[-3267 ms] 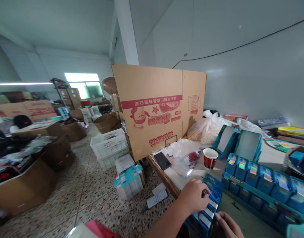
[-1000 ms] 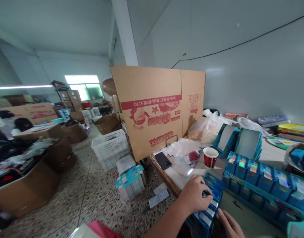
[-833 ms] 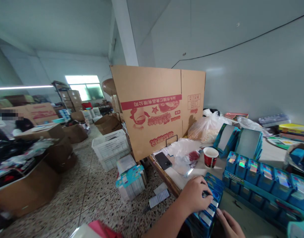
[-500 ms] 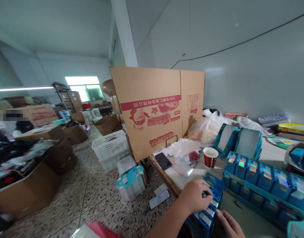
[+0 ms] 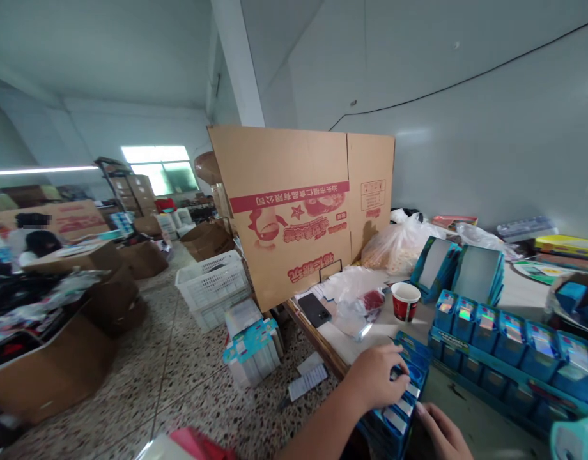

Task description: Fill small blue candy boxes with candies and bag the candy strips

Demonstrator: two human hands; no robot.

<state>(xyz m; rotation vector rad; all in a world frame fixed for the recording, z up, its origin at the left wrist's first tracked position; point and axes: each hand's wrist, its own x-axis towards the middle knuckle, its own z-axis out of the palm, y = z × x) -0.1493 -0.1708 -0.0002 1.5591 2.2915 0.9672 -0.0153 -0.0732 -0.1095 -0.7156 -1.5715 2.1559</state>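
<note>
A blue display box (image 5: 416, 348) with its lid flap up lies at the table's near edge, holding a row of small blue boxes with pale tops (image 5: 395, 420). My left hand (image 5: 378, 378) reaches over it from the left, thumb and fingers curled round one of the small boxes, which they mostly hide. My right hand (image 5: 442, 434) rests against the right side of the display box, its fingers stretched out and touching the edge. To the right stands a filled display tray (image 5: 495, 367) of similar blue boxes.
A red paper cup (image 5: 405, 301), a phone (image 5: 314, 310) and plastic bags (image 5: 399, 246) sit farther back on the table. Folded blue cartons (image 5: 479, 271) lean behind the tray. A large cardboard sheet (image 5: 294, 211) stands upright behind. White crates (image 5: 212, 281) stand on the floor; a person (image 5: 39, 239) is far left.
The camera view has shifted slightly. Both hands stay at the display box with almost no movement; the far person at the left shows a little more.
</note>
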